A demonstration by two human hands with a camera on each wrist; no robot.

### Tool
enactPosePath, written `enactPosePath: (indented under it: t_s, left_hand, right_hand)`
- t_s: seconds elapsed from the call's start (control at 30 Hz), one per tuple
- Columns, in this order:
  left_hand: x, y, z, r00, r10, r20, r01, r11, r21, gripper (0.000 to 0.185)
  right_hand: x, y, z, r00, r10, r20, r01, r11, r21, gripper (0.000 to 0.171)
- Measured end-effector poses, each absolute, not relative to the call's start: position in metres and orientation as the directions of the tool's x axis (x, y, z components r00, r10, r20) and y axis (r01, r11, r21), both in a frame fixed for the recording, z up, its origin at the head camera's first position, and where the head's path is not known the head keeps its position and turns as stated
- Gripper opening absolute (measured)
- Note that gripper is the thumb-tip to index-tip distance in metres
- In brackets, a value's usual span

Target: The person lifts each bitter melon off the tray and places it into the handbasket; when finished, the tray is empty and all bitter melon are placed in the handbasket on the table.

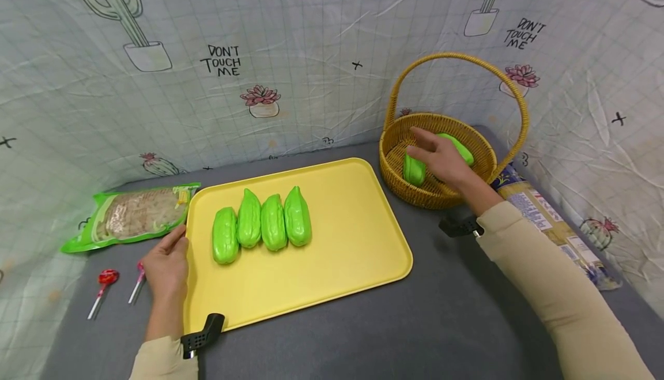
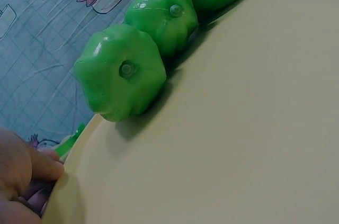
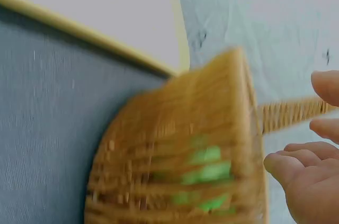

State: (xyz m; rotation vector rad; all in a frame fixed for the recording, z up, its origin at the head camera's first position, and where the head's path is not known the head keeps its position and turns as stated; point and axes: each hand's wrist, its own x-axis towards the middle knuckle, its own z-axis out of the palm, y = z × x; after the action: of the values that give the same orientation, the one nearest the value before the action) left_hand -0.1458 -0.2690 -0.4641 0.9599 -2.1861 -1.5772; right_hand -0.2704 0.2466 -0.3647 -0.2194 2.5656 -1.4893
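My left hand (image 1: 168,264) holds the left rim of a yellow tray (image 1: 353,241), its fingertips at the edge in the left wrist view. Several glossy green, ribbed, bitter-melon-like vegetables (image 1: 274,222) lie side by side on the tray's left half. Over the mouth of a round wicker basket (image 1: 415,195) hovers my right hand (image 1: 443,158), fingers apart and nothing between them. Inside that basket are two more of the green vegetables (image 1: 414,170), partly covered by the hand. Green also shows through the wicker in the right wrist view.
A green-edged bag (image 1: 140,213) of brownish food lies left of the tray, with two lollipops (image 1: 108,277) in front of it. Right of the basket is a printed plastic package (image 1: 552,218). The basket's tall handle (image 1: 456,56) arches over it. A patterned cloth hangs behind.
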Motion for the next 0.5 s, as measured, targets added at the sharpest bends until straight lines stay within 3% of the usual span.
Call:
enactPosePath:
  t_s: [0.3,0.5]
  left_hand:
    - [-0.145,-0.267,-0.468,-0.734,-0.662,-0.152,-0.354,0.182,0.917,0.038]
    - [-0.145,-0.268,-0.470,-0.729,-0.670,-0.142,-0.351,0.187,0.918,0.038]
  right_hand:
    - [-0.250,0.214,-0.362,-0.943,-0.332,0.013,-0.167,0.440,-0.883,0.069]
    - [-0.238,0.180,-0.376,-0.904,-0.427,-0.001,-0.170,0.362,-0.916,0.069]
